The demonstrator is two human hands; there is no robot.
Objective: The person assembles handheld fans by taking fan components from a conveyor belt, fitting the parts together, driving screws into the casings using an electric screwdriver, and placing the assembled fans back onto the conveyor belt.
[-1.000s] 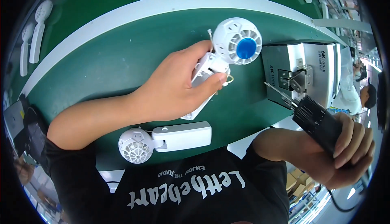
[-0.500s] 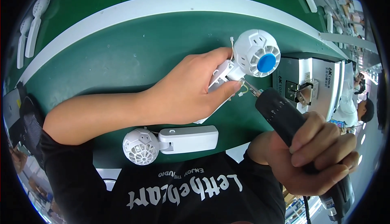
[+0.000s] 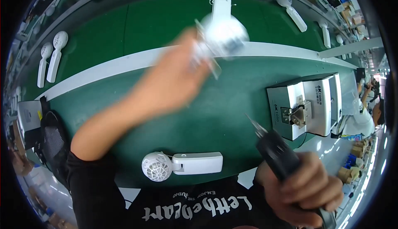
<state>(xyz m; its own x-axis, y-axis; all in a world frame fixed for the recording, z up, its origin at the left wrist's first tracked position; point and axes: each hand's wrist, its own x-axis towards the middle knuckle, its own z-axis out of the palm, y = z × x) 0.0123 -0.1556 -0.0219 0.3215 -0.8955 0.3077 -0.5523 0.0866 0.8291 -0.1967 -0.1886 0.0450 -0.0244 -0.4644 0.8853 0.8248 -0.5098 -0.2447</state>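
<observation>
My left hand, smeared by motion, is closed round a white handheld fan above the white strip at the back of the green mat. The fan's head points away from me; its details are blurred. My right hand grips a black electric screwdriver at the lower right. Its thin bit points up and left over the mat, apart from the fan. A second white fan with a round grille head lies on the mat close to my body.
On the right stands a grey and white screw feeder with a metal outlet. Beyond the strip, several white fans lie on a green belt, one of them straight ahead. A dark mesh item is at the left edge.
My left hand has carried the fan away from the screwdriver tip, up and left toward the belt. The screwdriver has dropped slightly lower. The view has tipped to show more of the belt.
</observation>
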